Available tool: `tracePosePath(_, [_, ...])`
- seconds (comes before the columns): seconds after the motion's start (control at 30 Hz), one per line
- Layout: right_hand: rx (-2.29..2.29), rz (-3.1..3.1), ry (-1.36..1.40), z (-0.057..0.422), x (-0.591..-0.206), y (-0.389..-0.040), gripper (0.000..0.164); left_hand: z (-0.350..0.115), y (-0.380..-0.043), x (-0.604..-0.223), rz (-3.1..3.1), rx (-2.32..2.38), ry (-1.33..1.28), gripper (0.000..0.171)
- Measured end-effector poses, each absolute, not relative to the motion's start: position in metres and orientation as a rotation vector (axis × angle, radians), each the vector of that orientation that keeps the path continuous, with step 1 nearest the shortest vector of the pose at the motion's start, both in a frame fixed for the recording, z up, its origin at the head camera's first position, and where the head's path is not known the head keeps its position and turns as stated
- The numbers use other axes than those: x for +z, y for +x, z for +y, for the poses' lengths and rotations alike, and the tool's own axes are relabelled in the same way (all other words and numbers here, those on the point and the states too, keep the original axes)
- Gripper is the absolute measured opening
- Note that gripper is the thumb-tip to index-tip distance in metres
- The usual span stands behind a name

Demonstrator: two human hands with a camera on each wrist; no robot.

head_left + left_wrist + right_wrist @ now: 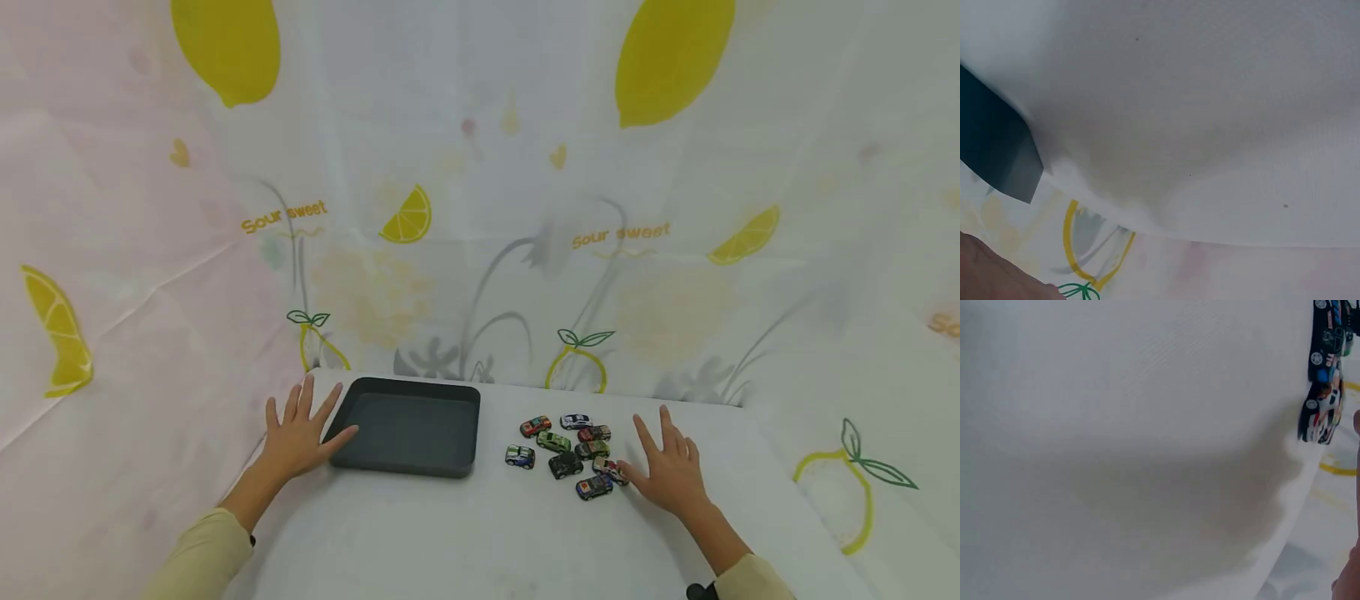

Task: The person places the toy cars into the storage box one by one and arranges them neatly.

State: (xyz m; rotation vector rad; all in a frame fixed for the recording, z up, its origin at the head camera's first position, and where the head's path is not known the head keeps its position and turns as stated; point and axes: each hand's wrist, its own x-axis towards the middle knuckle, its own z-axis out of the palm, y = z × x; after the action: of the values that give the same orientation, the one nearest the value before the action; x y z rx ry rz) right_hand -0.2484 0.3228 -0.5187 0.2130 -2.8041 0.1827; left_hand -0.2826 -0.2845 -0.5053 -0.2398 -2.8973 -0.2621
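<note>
A dark grey rectangular tray (416, 429) lies on the white table, with nothing in it. My left hand (295, 442) is spread at the tray's left side, its thumb overlapping the tray's edge in the head view. Right of the tray sits a loose cluster of several small toy cars, among them a green car (553, 442), a black car (566, 465) and a blue car (594, 487). My right hand (670, 473) has its fingers spread just right of them, thumb tip close by a red-and-white car (610, 471). Neither hand holds anything.
The white tabletop (420, 533) ends at the back against a hanging cloth (480, 275) printed with lemons. The same cloth closes off the left and right sides. A single blue-and-white car (520, 457) stands nearest the tray.
</note>
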Motion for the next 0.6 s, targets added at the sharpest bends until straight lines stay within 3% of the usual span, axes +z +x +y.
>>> tracePosePath(0.4, [0.187,-2.703,0.356,0.292,-0.519,-0.258,0.085,-0.28,-0.285,-0.519,-3.105,-0.494,-0.224,0.117])
tracePosePath(0.6, [0.18,-2.654,0.442,0.277,-0.52,-0.261,0.081,-0.284,-0.281,-0.522,-3.171,-0.535,-0.24,0.12])
